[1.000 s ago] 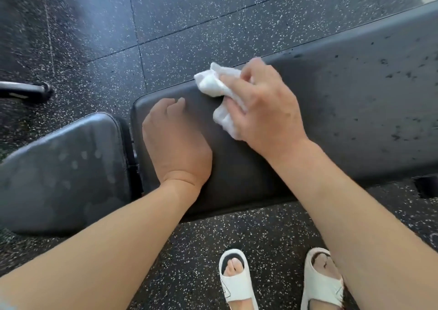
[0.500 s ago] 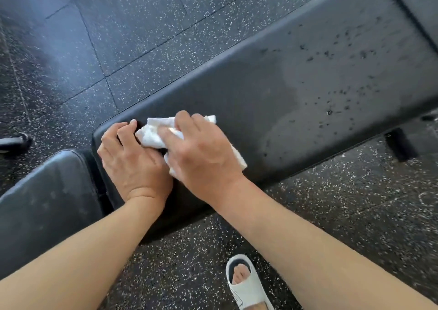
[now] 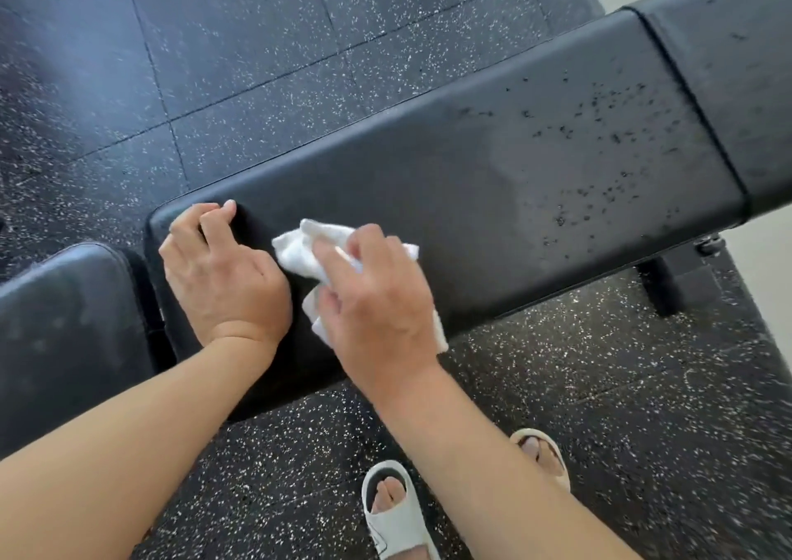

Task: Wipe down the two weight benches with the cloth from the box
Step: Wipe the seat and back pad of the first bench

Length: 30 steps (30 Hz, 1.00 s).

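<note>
Two hands on bench pad [image 3: 493,182]: white cloth [image 3: 300,251] gripped under curled right hand [image 3: 377,302]; left hand [image 3: 218,276] rested empty, fingers loosely bent.

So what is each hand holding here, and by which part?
The right hand grips the crumpled white cloth around its middle, its ends sticking out. The left hand holds nothing; it rests on the black padded bench.
</note>
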{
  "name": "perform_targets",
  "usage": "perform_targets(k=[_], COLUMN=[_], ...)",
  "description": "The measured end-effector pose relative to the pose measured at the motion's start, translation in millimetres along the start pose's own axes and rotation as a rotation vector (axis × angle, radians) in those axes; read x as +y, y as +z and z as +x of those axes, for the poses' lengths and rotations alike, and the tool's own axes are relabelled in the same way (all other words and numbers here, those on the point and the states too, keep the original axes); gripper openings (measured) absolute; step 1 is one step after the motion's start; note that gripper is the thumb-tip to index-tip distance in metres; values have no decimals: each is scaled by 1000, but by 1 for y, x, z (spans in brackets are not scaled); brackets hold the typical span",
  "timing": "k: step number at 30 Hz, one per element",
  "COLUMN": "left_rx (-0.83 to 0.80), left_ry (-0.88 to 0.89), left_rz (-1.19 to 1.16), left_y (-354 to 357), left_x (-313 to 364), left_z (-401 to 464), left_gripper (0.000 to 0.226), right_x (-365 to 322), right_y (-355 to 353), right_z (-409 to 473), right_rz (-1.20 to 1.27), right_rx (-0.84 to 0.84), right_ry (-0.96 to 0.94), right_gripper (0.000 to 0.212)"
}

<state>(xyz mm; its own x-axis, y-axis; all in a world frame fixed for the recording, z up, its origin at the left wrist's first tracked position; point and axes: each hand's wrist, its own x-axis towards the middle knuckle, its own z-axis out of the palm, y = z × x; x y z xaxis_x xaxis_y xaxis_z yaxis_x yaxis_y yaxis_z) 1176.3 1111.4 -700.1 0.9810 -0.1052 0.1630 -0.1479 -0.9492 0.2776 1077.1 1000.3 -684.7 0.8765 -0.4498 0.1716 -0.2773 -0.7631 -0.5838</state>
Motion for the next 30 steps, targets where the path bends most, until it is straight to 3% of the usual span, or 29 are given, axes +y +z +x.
perform_targets(k=[4,9,13,17,20,24,30], left_rx=[2,7,20,22,12,-3,11], left_ry=[4,22,31,29,22,-6,9], left_rz=[-4,-16,-19,-23,-11,5,-8], left_y=[-1,0,1,2,3,5,4], left_x=[-1,-3,-4,-5,-5,-4,-3], left_z=[3,-1,0,-1,-1,1,-1], left_gripper=[62,54,52,51,50,51,51], right_x=[-20,44,105,92,40,-11,42], right_y=[16,-18,-49,-31,3,29,-13], right_z=[-25,-29,-2,36,49,39,4], right_rz=[54,-47,-161,-220,-221,-49,-58], right_rx=[-23,15,136,205,135,-21,-91], right_ry=[-46,-207,-13,127,10,-101,-337], right_gripper=[42,41,47,51,56,52,36])
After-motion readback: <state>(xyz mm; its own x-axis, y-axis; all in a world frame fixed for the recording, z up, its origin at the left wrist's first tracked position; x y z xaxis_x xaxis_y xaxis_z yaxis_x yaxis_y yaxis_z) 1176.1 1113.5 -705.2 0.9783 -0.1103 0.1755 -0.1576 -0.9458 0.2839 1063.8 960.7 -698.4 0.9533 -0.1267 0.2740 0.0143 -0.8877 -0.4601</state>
